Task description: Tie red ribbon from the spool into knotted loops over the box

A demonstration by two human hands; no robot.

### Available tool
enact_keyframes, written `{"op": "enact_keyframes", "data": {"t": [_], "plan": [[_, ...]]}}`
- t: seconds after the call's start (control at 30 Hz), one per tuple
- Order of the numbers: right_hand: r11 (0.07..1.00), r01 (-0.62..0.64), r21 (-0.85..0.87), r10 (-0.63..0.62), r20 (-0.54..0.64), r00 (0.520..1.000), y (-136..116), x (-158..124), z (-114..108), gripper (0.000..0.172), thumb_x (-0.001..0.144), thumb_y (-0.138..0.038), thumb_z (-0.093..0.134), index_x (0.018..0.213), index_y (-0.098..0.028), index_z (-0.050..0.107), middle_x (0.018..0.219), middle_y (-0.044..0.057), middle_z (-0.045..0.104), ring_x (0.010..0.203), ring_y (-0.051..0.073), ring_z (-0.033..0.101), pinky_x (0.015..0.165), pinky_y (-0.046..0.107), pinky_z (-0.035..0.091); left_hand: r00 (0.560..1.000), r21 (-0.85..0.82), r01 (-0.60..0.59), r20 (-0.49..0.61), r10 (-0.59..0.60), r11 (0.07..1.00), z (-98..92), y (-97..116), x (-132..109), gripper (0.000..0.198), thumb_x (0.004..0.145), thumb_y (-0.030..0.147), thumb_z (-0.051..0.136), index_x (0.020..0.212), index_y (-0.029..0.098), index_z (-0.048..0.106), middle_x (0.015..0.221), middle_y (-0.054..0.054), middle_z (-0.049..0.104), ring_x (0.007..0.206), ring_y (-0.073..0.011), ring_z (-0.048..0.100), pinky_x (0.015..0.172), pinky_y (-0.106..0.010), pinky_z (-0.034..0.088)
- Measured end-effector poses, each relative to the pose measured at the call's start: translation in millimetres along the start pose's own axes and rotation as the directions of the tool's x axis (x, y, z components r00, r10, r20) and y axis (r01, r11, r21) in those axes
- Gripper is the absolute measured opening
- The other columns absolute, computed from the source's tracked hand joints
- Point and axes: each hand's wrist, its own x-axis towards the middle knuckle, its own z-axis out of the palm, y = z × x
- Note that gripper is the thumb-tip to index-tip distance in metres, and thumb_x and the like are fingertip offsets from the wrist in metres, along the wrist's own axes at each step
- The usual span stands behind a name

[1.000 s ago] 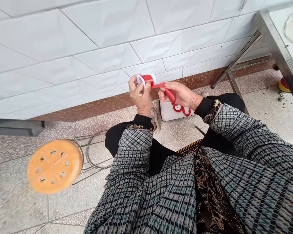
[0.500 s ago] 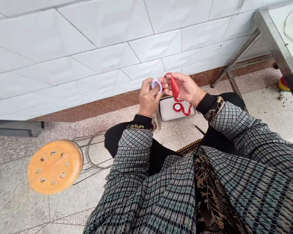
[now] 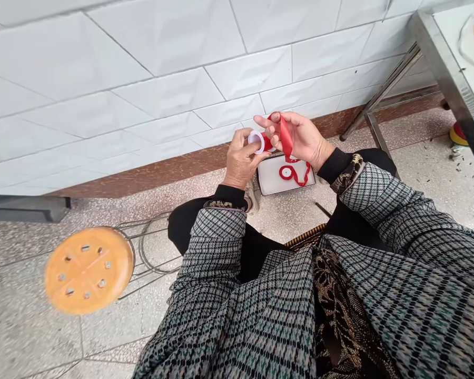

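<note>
My left hand (image 3: 240, 160) grips a small spool of red ribbon (image 3: 257, 141), its white round end facing me. My right hand (image 3: 300, 138) is just to its right, fingers pinched on the loose red ribbon strand (image 3: 286, 138), which runs up over my fingers and hangs down. The tail trails to a white box (image 3: 274, 181) on the floor between my feet, where another red ribbon roll (image 3: 286, 172) lies. Both hands are held in front of my knees, close together.
An orange round stool (image 3: 87, 268) with a wire frame stands at my left. A white tiled wall (image 3: 150, 79) rises ahead. A steel table (image 3: 450, 73) with metal legs is at the right; a yellow-red object (image 3: 458, 136) lies on the speckled floor beneath.
My hands have come together: the spool turned end-on and moved right, and my right hand rose from a low sideways pull to hold the ribbon looped up beside the spool.
</note>
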Motion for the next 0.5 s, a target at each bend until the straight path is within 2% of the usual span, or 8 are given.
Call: {"op": "enact_keyframes", "data": {"t": [0.17,0.27,0.37,0.5], "plan": [[0.999,0.019,-0.040,-0.019,0.004,1.000,-2.2,0.9,-0.3,0.023,0.106,-0.020,0.042,0.086,-0.018,0.052,0.107,0.004,0.070,0.081,0.006,0.062,0.071,0.015,0.056,0.996,-0.061,0.089,0.023,-0.088,0.994,0.7,8.5,2.9,0.042,0.083,0.060,0.079,0.080,0.021,0.066,0.113,-0.010,0.065,0.112,-0.0281,0.063,0.103,-0.048,0.057],[0.989,0.061,-0.136,-0.065,-0.028,0.997,-6.3,2.5,-3.0,0.021,0.105,-0.019,0.044,0.086,-0.018,0.053,0.110,0.004,0.071,0.083,0.007,0.063,0.070,0.016,0.056,0.990,-0.116,0.134,0.061,-0.128,0.984,0.1,15.4,5.1,0.044,0.082,0.061,0.079,0.075,0.020,0.065,0.113,-0.010,0.066,0.112,-0.0291,0.063,0.104,-0.051,0.056],[0.970,0.067,-0.234,-0.090,-0.088,0.992,-12.4,5.6,-9.0,0.019,0.104,-0.019,0.045,0.087,-0.019,0.053,0.113,0.006,0.072,0.083,0.010,0.065,0.066,0.018,0.058,0.987,-0.152,0.134,0.110,-0.118,0.979,-1.6,22.7,5.6,0.044,0.082,0.063,0.079,0.072,0.021,0.068,0.117,-0.010,0.067,0.115,-0.0300,0.063,0.106,-0.053,0.055],[0.981,0.019,-0.196,-0.061,-0.209,0.976,-17.5,13.7,-22.6,0.018,0.102,-0.012,0.043,0.089,-0.018,0.054,0.106,0.010,0.073,0.078,0.011,0.066,0.067,0.022,0.062,0.985,-0.197,0.084,0.164,-0.052,0.977,-4.8,33.3,4.2,0.044,0.081,0.068,0.078,0.072,0.025,0.072,0.128,-0.008,0.068,0.129,-0.0315,0.060,0.111,-0.055,0.053]]}}
